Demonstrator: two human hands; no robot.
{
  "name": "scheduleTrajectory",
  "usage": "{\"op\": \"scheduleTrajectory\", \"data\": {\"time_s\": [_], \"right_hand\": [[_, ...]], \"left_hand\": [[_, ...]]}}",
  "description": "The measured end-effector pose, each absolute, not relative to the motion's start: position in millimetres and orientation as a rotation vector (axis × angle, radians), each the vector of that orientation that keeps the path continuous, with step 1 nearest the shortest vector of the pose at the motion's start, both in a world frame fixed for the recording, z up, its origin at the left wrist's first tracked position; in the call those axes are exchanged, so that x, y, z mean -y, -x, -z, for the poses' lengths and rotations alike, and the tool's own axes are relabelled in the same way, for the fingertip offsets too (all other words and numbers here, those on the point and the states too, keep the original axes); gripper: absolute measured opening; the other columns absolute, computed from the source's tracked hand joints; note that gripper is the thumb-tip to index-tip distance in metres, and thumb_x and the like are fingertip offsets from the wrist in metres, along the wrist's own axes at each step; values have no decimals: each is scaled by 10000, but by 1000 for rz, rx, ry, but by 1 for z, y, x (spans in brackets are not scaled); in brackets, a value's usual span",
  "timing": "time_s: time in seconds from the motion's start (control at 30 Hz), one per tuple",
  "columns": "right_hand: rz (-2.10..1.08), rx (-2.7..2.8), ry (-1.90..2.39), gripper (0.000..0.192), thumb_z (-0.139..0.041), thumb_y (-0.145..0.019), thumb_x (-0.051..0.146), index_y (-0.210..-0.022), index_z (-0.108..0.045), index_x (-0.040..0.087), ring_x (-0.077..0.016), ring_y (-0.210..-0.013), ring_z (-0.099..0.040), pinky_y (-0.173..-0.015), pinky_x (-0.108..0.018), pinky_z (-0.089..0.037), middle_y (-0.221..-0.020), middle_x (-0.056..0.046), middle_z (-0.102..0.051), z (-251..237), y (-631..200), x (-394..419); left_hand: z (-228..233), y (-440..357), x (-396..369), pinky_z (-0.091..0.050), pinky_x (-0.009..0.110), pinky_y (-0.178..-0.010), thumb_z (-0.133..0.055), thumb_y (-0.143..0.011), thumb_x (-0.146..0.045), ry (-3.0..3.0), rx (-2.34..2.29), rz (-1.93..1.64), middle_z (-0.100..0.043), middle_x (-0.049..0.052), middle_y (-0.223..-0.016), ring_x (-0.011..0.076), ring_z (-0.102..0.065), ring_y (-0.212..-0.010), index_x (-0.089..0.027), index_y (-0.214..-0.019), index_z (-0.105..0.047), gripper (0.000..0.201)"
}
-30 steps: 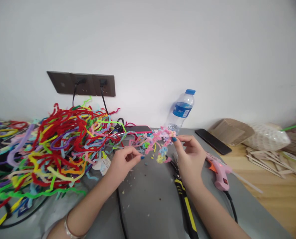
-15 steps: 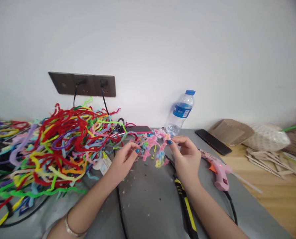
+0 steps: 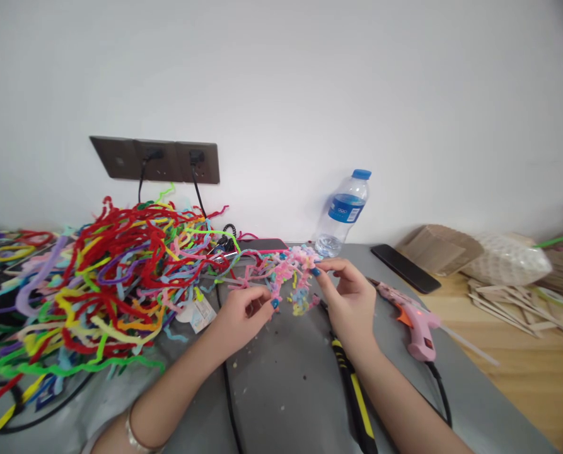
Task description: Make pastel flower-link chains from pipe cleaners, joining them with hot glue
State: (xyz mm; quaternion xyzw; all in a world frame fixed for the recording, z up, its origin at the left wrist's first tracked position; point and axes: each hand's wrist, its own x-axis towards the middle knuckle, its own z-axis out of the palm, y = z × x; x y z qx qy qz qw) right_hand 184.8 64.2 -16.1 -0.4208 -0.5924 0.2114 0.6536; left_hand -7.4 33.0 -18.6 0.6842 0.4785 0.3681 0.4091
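Both hands hold a small bundle of twisted pastel pipe cleaners (image 3: 293, 277), mostly pink with blue and yellow curls, just above the grey mat (image 3: 281, 378). My left hand (image 3: 241, 315) pinches its lower left strands with fingers curled. My right hand (image 3: 350, 296) pinches its right end between thumb and forefinger. A big tangled heap of coloured pipe cleaners (image 3: 115, 277) lies left of my left hand.
A pink glue gun (image 3: 416, 321) lies right of my right hand, its cord trailing forward. A black-and-yellow tool (image 3: 352, 391) lies under my right forearm. A water bottle (image 3: 340, 214), two phones (image 3: 404, 268), wall sockets (image 3: 156, 161), cardboard and wooden sticks (image 3: 512, 302) stand further back.
Both hands and the pastel bundle have shifted slightly left. My left hand has closed on the bundle's lower strands.
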Motion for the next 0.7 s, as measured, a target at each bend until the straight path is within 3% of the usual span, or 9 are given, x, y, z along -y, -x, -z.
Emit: {"op": "scheduleTrajectory", "data": {"time_s": [0.17,0.43,0.7], "right_hand": [[-465,1320,924,35,-693,-808,238,-780,-696,219,-196,-739,-611,-699,-333,-474,-737,-11,-688,14,-184,-64],[-461,1308,874,23,-700,-811,214,-789,-700,221,-181,-742,-600,-696,-314,-460,-745,-5,-680,13,-184,-61],[-454,1312,886,31,-700,-808,200,-791,-704,225,-175,-736,-591,-710,-312,-441,-742,6,-675,13,-184,-62]], "left_hand": [[19,8,-33,-332,230,-546,-473,-853,-330,-1700,-1214,-916,-549,-7,-606,128,-491,-584,-185,-616,-472,277],[19,8,-35,-289,220,-497,-456,-877,-336,-1679,-1229,-869,-559,-9,-586,105,-441,-512,-151,-681,-601,306],[22,8,-35,-308,220,-517,-462,-874,-325,-1684,-1226,-855,-552,-12,-590,106,-450,-530,-152,-666,-592,300]]}}
